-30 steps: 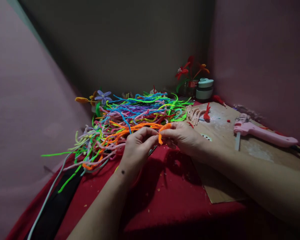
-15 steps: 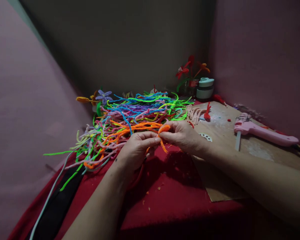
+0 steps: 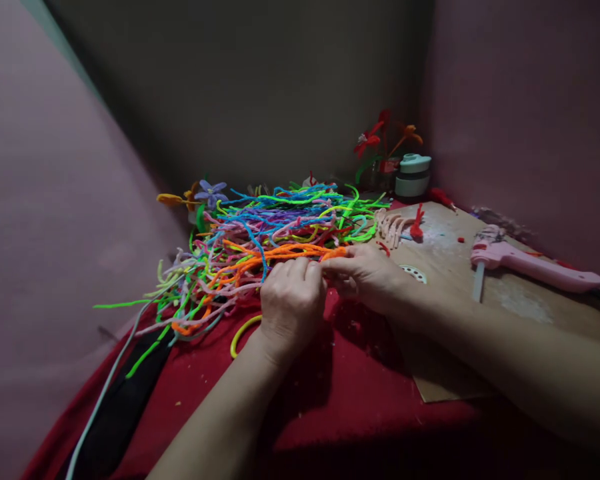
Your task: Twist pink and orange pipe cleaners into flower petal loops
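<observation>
My right hand (image 3: 367,275) pinches a folded orange pipe cleaner (image 3: 334,253) between thumb and fingertips. Pressed against those fingertips is my left hand (image 3: 294,293), curled closed with its back toward me. Its fingers hide the lower part of the orange piece, which they were gripping a moment before. Just behind both hands lie loose orange pipe cleaners (image 3: 290,250), at the front of a tangled pile of many-coloured pipe cleaners (image 3: 280,215). A yellow curved loop (image 3: 237,337) shows beside my left wrist, partly hidden by it.
A pink glue gun (image 3: 535,263) rests on a brown board (image 3: 445,320) at the right, near pale pink bent pieces (image 3: 393,227). Pipe-cleaner flowers (image 3: 373,139) and a mint-coloured container (image 3: 413,177) stand behind. A pale cable (image 3: 105,387) crosses the red cloth (image 3: 350,407).
My left hand has rolled over, turning its back up and hiding the hanging orange end. My right fingers have tilted down toward it. The yellow loop has come into view.
</observation>
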{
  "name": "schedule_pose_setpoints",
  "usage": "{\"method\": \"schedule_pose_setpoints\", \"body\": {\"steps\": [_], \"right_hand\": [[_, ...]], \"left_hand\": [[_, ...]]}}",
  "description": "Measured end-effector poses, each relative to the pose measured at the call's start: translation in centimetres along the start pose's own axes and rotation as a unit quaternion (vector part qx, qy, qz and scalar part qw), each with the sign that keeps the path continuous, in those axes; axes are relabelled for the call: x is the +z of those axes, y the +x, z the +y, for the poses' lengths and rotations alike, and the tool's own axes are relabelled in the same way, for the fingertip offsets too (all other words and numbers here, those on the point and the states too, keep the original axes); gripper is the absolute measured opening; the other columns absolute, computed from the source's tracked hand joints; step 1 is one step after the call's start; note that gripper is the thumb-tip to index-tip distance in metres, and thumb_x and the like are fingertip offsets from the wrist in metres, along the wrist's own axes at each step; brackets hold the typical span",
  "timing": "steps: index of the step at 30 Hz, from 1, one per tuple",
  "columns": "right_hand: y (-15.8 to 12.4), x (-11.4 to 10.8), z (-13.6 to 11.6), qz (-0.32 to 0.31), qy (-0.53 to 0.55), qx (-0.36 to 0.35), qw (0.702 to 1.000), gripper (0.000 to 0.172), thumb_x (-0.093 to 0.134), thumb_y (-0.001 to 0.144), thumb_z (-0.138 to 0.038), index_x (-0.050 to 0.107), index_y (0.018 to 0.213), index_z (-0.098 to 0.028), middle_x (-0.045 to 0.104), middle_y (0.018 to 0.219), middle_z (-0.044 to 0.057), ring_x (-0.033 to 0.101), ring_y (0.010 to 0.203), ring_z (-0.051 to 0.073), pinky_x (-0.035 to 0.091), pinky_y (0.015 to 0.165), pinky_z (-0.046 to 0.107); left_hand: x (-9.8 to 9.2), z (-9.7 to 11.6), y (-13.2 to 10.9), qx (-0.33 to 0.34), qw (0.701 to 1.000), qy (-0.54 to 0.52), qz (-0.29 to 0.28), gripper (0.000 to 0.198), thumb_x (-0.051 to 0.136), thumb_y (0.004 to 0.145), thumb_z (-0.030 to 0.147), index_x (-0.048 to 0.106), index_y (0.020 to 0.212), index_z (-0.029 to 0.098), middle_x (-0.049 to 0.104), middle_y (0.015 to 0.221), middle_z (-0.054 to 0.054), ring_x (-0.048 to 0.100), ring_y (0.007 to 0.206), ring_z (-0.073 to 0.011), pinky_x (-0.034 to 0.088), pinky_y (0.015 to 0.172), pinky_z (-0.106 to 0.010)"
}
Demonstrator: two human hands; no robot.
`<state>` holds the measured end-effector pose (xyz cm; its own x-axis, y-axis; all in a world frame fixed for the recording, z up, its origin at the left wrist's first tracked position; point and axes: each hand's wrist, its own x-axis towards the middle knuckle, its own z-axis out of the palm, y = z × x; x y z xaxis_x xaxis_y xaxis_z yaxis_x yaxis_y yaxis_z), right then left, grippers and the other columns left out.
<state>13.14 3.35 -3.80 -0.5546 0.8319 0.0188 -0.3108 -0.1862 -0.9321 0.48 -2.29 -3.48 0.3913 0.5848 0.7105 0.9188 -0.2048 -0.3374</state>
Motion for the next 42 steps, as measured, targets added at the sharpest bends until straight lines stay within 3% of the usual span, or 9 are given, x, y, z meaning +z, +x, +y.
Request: {"method": "schedule_pose_setpoints", "body": {"steps": [4, 11, 16, 20, 24, 26, 30, 37, 42], "right_hand": [[-0.2, -0.3, -0.6, -0.019, -0.117, -0.054, 0.991, 0.011, 0.057, 0.064, -0.017, 0.056, 0.054, -0.013, 0.045, 0.044, -0.004, 0.035, 0.041, 0.005, 0.023, 0.042, 0.021], [0.0, -1.1, -1.3, -0.105, -0.143, -0.046, 0.983, 0.01, 0.054, 0.066, -0.018, 0.059, 0.059, -0.013, 0.049, 0.049, -0.002, 0.035, 0.044, 0.006, 0.022, 0.041, 0.021], [-0.3, -1.0, -1.6, -0.142, -0.154, -0.029, 0.977, 0.012, 0.054, 0.067, -0.018, 0.061, 0.059, -0.013, 0.049, 0.047, -0.003, 0.034, 0.042, 0.006, 0.021, 0.04, 0.021], [-0.4, -0.7, -1.4, -0.088, -0.209, -0.053, 0.973, 0.009, 0.054, 0.064, -0.015, 0.062, 0.06, -0.013, 0.044, 0.046, -0.005, 0.033, 0.042, 0.005, 0.021, 0.041, 0.021], [-0.2, -0.2, -0.6, -0.014, -0.188, -0.069, 0.98, 0.012, 0.052, 0.062, -0.012, 0.052, 0.051, -0.014, 0.043, 0.046, -0.005, 0.033, 0.042, 0.004, 0.021, 0.041, 0.021], [-0.1, 0.0, -0.3, 0.009, -0.095, -0.032, 0.995, 0.017, 0.053, 0.063, -0.014, 0.043, 0.049, -0.017, 0.036, 0.042, -0.007, 0.028, 0.038, 0.004, 0.017, 0.039, 0.021], [-0.2, 0.3, -0.4, 0.007, -0.005, -0.006, 1.0, 0.018, 0.058, 0.062, -0.016, 0.043, 0.053, -0.017, 0.036, 0.042, -0.008, 0.028, 0.036, 0.004, 0.017, 0.037, 0.021], [-0.4, 0.2, -0.6, 0.023, -0.078, -0.105, 0.991, 0.008, 0.064, 0.063, -0.019, 0.062, 0.066, -0.013, 0.054, 0.055, -0.004, 0.044, 0.048, 0.006, 0.032, 0.046, 0.019], [0.0, 0.2, 0.3, 0.093, -0.018, -0.041, 0.995, 0.014, 0.058, 0.063, -0.012, 0.049, 0.053, -0.015, 0.042, 0.044, -0.007, 0.034, 0.04, 0.004, 0.024, 0.038, 0.019]], "left_hand": [[-0.3, -1.0, 0.2, -0.113, 0.968, -0.212, -0.076, 0.014, 0.05, 0.081, 0.021, 0.059, 0.071, 0.015, 0.06, 0.071, -0.005, 0.054, 0.068, -0.0171, 0.04, 0.064, -0.029], [-1.9, -3.4, 1.1, -0.294, 0.614, -0.678, -0.278, 0.031, 0.046, 0.086, 0.034, 0.07, 0.087, 0.014, 0.07, 0.086, -0.009, 0.063, 0.08, -0.0195, 0.047, 0.077, -0.031], [-2.0, -3.6, 0.7, -0.271, 0.546, -0.724, -0.323, 0.029, 0.05, 0.084, 0.032, 0.071, 0.081, 0.012, 0.069, 0.075, -0.011, 0.062, 0.067, -0.0181, 0.049, 0.069, -0.031], [-2.0, -3.2, 0.6, -0.269, 0.607, -0.667, -0.337, 0.027, 0.05, 0.084, 0.032, 0.066, 0.074, 0.012, 0.066, 0.068, -0.008, 0.059, 0.061, -0.0148, 0.047, 0.063, -0.027], [-1.2, -1.5, 0.6, -0.187, 0.877, -0.382, -0.224, 0.024, 0.044, 0.084, 0.025, 0.06, 0.07, 0.014, 0.062, 0.063, -0.007, 0.055, 0.058, -0.0156, 0.041, 0.057, -0.027], [-0.5, -0.5, 0.5, -0.105, 0.967, -0.192, -0.131, 0.025, 0.04, 0.085, 0.02, 0.058, 0.067, 0.015, 0.059, 0.062, -0.008, 0.055, 0.059, -0.0179, 0.04, 0.06, -0.03], [0.1, 0.0, 0.1, -0.071, 0.983, -0.147, -0.089, 0.024, 0.038, 0.087, 0.018, 0.057, 0.073, 0.015, 0.059, 0.065, -0.006, 0.054, 0.062, -0.0168, 0.039, 0.06, -0.028], [-0.1, -1.1, -0.1, -0.199, 0.864, -0.431, -0.168, 0.022, 0.038, 0.09, 0.025, 0.057, 0.081, 0.017, 0.06, 0.069, 0.0, 0.054, 0.062, -0.012, 0.04, 0.058, -0.022], [-0.1, 0.4, 0.1, -0.068, 0.981, -0.103, -0.151, 0.02, 0.039, 0.086, 0.013, 0.058, 0.082, 0.013, 0.061, 0.07, -0.007, 0.055, 0.062, -0.0184, 0.036, 0.057, -0.029]]}}
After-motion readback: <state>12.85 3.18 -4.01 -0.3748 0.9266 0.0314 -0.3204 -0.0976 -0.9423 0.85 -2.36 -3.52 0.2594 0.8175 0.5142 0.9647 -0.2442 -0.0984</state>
